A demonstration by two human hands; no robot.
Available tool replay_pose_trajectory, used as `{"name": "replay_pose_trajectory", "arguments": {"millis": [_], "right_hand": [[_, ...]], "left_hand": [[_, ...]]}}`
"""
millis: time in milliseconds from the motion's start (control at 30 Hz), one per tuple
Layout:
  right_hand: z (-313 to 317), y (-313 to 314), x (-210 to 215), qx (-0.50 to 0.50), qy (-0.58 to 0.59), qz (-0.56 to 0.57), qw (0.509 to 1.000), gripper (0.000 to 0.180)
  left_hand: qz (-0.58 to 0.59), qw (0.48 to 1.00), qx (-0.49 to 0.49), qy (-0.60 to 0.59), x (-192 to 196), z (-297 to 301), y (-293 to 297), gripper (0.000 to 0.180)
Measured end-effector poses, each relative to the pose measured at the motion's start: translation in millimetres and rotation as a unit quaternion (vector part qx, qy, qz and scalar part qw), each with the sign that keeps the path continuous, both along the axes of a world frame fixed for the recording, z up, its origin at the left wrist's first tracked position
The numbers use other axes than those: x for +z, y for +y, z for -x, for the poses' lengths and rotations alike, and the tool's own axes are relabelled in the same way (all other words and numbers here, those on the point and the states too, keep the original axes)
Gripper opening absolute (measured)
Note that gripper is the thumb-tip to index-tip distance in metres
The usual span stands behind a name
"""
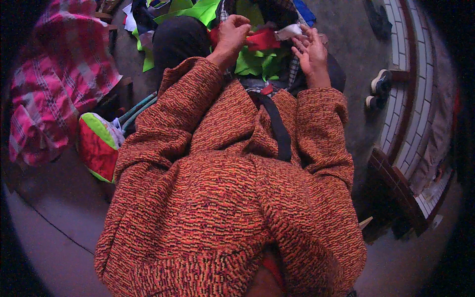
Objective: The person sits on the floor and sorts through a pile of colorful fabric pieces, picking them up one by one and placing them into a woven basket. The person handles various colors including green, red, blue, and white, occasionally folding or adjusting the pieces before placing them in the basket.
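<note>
Over my lap, my left hand is closed in a pinch. What lies between its fingertips is too small to make out. A piece of red cloth lies just to the right of those fingertips. My right hand has a crumpled white scrap at its thumb and index finger, while its other fingers are loosely curled. Bright green cloth pieces lie below the red piece, between my knees.
More green cloth lies in a heap at the far side. At left are a pink checked cloth and a red-and-green padded item. Dark shoes stand by a white-tiled step on the right.
</note>
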State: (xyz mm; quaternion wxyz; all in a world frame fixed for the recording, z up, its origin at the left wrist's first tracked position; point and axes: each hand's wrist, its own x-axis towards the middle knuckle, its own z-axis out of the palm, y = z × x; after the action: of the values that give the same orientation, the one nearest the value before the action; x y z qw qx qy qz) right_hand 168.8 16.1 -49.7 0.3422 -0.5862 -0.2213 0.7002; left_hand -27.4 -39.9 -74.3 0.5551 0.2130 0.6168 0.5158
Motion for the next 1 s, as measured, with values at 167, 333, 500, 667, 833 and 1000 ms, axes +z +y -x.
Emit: {"name": "replay_pose_trajectory", "arguments": {"millis": [167,333,500,667,833,1000], "right_hand": [[5.6,-3.6,4.3,0.056,-0.092,0.000,0.994,0.037],[9.9,-2.3,-1.2,0.049,-0.067,-0.029,0.996,0.034],[14.9,-5.9,7.9,0.079,-0.013,-0.025,0.996,0.031],[18.6,-4.9,11.1,0.127,-0.025,-0.043,0.991,0.030],[17.7,-5.7,9.7,0.145,-0.041,-0.047,0.987,0.030],[17.3,-7.3,10.3,0.150,-0.023,-0.035,0.988,0.029]], "left_hand": [[-0.011,0.999,0.039,0.016,5.6,9.1,0.8,0.017],[-0.012,0.999,-0.020,-0.022,7.9,10.8,-0.8,0.017],[-0.056,0.995,-0.079,0.004,32.0,0.5,-3.2,0.014],[-0.145,0.977,-0.069,0.141,36.4,-5.3,-1.6,0.010],[-0.150,0.981,-0.031,0.121,88.0,-0.3,-2.6,0.010],[-0.203,0.973,0.026,0.111,111.3,49.3,3.1,0.010]]}}
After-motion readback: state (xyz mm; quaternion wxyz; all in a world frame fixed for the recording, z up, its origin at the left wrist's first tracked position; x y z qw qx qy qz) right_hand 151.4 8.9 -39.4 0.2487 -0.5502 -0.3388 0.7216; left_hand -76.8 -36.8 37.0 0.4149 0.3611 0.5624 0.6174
